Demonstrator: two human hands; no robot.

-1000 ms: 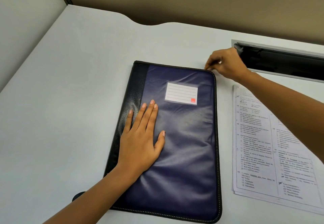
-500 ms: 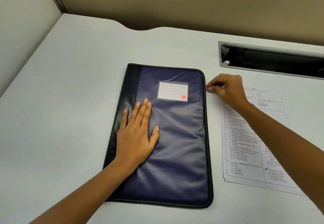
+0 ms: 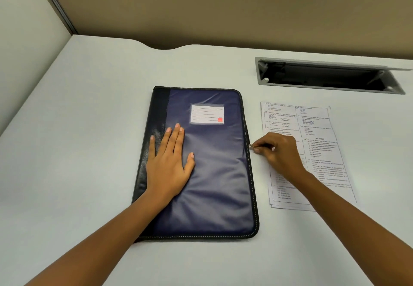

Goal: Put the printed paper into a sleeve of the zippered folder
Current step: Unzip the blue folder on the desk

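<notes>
We take this for an office cubicle: a pale grey desk (image 3: 78, 129) with a curved cut-out along its back edge stands against tan fabric-covered partition panels (image 3: 223, 6) joined at the left by a metal corner strip (image 3: 55, 3). Set into the desk top is a grey-framed cable tray (image 3: 259, 71) with its lid raised. On the desk lie a zippered folder (image 3: 212, 173) and printed paper (image 3: 312, 129), ordinary desk-work things.

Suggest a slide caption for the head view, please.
Left hand steadies the folder; right hand pinches its zipper pull.
</notes>
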